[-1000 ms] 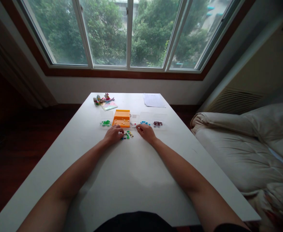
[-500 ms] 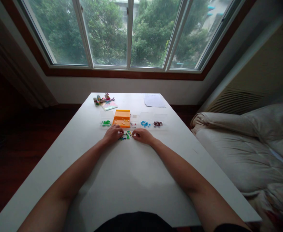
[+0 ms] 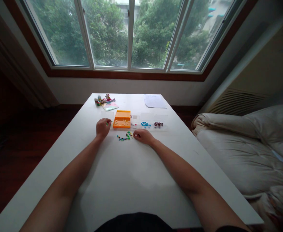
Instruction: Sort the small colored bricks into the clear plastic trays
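While, in head view, left hand (image 3: 103, 127) bends over green bits (image 3: 107, 124) beside orange box (image 3: 122, 114), fingertips drawn together, grip unclear, right hand (image 3: 142, 136) sits low at counter (image 3: 131, 180), fingers curled, hold unclear. Mixed bits (image 3: 128, 136) lie just left of it, long axis crosswise, clump at right end.

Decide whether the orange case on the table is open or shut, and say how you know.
Open: the orange case has its lid laid back on the far side, and pale pieces show inside.
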`<control>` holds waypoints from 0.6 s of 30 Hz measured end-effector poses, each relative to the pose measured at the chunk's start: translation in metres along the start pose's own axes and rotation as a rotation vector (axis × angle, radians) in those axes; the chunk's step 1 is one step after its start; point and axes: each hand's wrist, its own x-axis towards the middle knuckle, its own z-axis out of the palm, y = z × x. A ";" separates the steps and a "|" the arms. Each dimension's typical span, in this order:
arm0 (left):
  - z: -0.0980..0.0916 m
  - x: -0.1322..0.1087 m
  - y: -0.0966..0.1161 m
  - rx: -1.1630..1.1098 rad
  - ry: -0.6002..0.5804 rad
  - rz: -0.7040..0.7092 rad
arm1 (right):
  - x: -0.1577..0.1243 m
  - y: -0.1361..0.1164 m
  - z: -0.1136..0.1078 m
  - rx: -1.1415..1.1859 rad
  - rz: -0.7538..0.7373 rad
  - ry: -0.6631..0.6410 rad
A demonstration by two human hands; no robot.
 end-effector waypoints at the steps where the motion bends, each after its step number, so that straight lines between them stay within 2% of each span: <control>1: -0.002 0.003 -0.008 0.017 0.042 -0.046 | 0.000 0.000 0.000 -0.007 0.014 0.016; 5: -0.003 0.009 -0.035 0.051 0.107 -0.212 | 0.000 0.001 -0.002 -0.004 0.050 0.036; 8: 0.002 0.009 -0.043 0.045 0.105 -0.264 | -0.001 0.000 -0.003 0.018 0.040 0.010; 14: 0.007 0.007 -0.039 0.027 0.071 -0.219 | -0.001 -0.002 -0.005 0.028 0.028 -0.013; 18: 0.007 0.006 -0.030 0.011 -0.005 -0.153 | -0.001 0.002 -0.002 0.027 0.025 -0.014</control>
